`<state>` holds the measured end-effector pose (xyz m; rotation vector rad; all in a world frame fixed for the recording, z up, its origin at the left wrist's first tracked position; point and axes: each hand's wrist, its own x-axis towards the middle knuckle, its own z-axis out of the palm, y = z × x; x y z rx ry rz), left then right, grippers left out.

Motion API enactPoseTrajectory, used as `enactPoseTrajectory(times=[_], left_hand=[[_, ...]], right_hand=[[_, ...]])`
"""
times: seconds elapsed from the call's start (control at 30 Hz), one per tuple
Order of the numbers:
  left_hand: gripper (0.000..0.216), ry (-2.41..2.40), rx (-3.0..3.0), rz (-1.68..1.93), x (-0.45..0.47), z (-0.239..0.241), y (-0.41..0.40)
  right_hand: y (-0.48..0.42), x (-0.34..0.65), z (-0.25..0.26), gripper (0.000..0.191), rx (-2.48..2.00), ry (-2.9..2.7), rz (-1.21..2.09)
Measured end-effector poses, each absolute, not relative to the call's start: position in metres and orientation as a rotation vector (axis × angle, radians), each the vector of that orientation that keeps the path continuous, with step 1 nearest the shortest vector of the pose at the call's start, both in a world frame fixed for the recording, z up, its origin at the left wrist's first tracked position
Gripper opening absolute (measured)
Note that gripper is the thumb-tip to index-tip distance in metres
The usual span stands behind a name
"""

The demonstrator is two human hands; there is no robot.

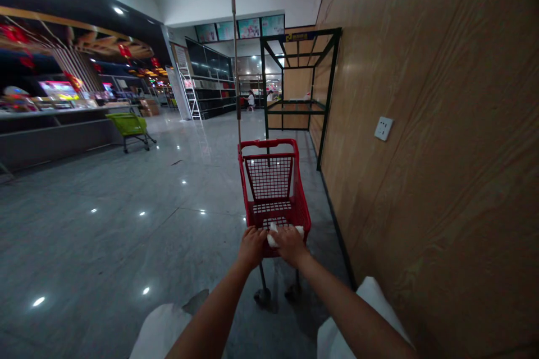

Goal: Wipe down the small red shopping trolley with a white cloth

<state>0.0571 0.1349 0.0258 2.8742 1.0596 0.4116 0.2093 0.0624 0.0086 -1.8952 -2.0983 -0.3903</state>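
Observation:
A small red shopping cart (269,179) stands before me, its basket of plastic lattice holding nothing that I can see. My left hand (251,245) is closed over the left part of its near handle. To the right, my right hand (289,242) grips a crumpled white cloth (273,234) against the same handle. Most of the handle is hidden beneath my fingers and the cloth. Two caster wheels (262,296) show below the basket. A long thin pole (234,39) rises from the cart's far left corner.
A wood-panelled wall (421,151) with a power socket (383,128) runs close on my right. Ahead is a dark metal frame (322,112). A green cart (129,123) stands by the counter (54,137) at left. Glossy floor (126,235) spreads leftward; people are far back.

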Motion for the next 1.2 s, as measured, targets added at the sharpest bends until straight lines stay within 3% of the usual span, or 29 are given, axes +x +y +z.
enactPoseTrajectory(times=[0.23, 0.57, 0.9, 1.2], left_hand=[[0.021, 1.140, 2.877, 0.412, 0.067, 0.031, 0.144], [0.031, 1.091, 2.833, 0.420, 0.090, 0.025, 0.134], [0.031, 1.000, 2.859, 0.377, 0.072, 0.031, 0.133], [0.027, 1.042, 2.810, 0.492, 0.057, 0.030, 0.106]], right_hand=[[0.046, 0.270, 0.006, 0.036, -1.862, -1.903, -0.501], [0.079, 0.205, -0.022, 0.033, -1.973, -1.741, -0.572], [0.037, 0.270, 0.013, 0.038, -2.000, -2.023, -0.430], [0.045, 0.179, 0.006, 0.036, -2.127, -1.891, -0.411]])
